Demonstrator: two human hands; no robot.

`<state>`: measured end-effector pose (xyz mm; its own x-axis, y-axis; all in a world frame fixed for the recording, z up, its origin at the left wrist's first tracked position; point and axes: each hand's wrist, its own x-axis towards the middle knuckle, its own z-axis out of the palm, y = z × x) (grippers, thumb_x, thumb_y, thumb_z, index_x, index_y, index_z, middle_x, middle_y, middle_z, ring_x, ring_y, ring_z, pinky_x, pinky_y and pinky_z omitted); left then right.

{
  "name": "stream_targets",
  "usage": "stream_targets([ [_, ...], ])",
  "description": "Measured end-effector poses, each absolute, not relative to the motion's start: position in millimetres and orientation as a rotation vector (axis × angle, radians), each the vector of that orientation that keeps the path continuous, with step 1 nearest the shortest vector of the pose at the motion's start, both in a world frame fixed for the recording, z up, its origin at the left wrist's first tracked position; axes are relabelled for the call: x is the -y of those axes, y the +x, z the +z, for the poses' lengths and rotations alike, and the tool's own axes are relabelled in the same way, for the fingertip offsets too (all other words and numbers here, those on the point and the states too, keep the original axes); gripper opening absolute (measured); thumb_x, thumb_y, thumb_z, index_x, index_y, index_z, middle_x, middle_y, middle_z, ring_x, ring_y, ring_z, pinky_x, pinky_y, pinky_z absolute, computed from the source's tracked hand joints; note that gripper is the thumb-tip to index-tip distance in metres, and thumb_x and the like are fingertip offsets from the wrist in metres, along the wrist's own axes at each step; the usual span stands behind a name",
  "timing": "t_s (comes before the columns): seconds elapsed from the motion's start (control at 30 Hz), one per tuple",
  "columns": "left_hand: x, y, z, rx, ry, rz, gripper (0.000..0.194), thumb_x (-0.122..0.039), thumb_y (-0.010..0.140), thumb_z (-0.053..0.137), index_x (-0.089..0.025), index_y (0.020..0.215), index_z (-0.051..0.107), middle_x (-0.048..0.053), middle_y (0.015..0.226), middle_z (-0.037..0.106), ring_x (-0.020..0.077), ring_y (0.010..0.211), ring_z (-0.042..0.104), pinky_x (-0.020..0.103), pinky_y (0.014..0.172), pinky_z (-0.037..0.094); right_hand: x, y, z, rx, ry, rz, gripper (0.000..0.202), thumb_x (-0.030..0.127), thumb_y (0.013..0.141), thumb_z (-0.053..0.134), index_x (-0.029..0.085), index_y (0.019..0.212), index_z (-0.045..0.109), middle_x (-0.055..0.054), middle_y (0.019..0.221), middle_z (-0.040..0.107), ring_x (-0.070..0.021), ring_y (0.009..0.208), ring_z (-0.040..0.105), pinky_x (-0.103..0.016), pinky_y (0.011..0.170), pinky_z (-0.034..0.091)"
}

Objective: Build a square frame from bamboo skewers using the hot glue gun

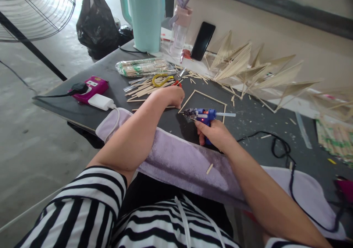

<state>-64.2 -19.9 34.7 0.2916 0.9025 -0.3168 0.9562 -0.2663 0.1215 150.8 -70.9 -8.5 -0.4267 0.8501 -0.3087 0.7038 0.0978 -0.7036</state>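
My right hand [216, 134] is wrapped around the handle of a blue hot glue gun [205, 114]. A red light glows on its side, a clear glue stick [226, 114] juts from its back, and its dark, crusted nozzle points left. My left hand [176, 96] is closed just beyond the nozzle, fingertips pointing down; whatever it pinches is hidden. Between the hands and the wall lies an angular outline of thin wooden sticks [211, 96], its left corner near my left fingertips. Loose sticks [143, 90] and yellow-handled scissors [162, 80] lie beside my left wrist.
Folded stick structures [253, 67] line the wall, near a leaning phone [203, 41]. A bagged stick bundle [145, 67], teal jug [146, 16], clear bottle [180, 31] and pink power strip [92, 88] stand left. A lilac cloth [176, 152] covers the front edge; a black cord [275, 145] trails right.
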Motion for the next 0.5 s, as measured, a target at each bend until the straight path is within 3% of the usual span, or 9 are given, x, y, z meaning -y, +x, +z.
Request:
stream_targets([
  [0.33, 17.8, -66.1, 31.4, -1.704, 2.225, -0.222, 0.033, -0.023, 0.072, 0.067, -0.024, 0.104, 0.078, 0.003, 0.106, 0.073, 0.0186, 0.097, 0.063, 0.024, 0.082, 0.044, 70.0, 152.2, -9.5, 2.198, -1.547, 1.213, 0.046, 0.052, 0.092, 0.049, 0.020, 0.061, 0.061, -0.004, 0.049, 0.065, -0.0149, 0.051, 0.062, -0.026, 0.057, 0.044],
  [0.5, 16.9, -65.3, 31.5, -1.699, 2.236, -0.236, 0.031, -0.023, 0.072, 0.068, -0.020, 0.102, 0.078, 0.006, 0.106, 0.073, 0.0199, 0.097, 0.064, 0.025, 0.082, 0.044, 69.1, 150.9, -8.9, 2.201, -1.559, 1.201, 0.046, 0.051, 0.092, 0.049, 0.021, 0.059, 0.061, -0.004, 0.050, 0.065, -0.0151, 0.051, 0.062, -0.026, 0.056, 0.044],
])
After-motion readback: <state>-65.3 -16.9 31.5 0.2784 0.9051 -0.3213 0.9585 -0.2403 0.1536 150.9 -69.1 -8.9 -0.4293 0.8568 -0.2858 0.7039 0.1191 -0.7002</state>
